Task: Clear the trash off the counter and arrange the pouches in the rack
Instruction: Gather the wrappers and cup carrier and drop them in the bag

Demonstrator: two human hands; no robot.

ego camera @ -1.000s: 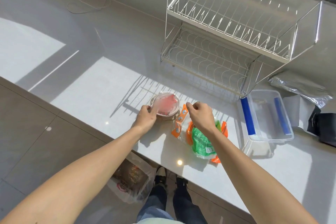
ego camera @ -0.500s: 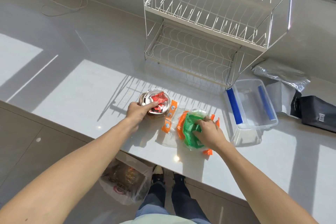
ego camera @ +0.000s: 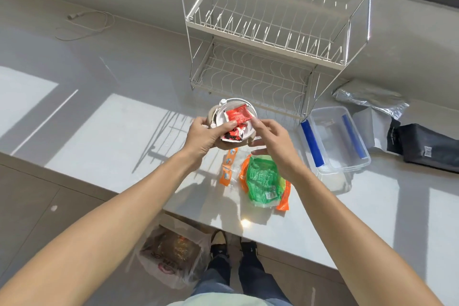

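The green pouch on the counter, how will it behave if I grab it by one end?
The green pouch looks like thin crinkled plastic, so it probably flops. It lies flat, so it likely won't roll. Its glossy film may be slippery.

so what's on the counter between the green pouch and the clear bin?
Bare counter between the green pouch and the clear bin in the head view; the right hand hovers above it.

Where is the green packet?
The green packet lies on the counter near its front edge, below the right hand, left of the clear tub.
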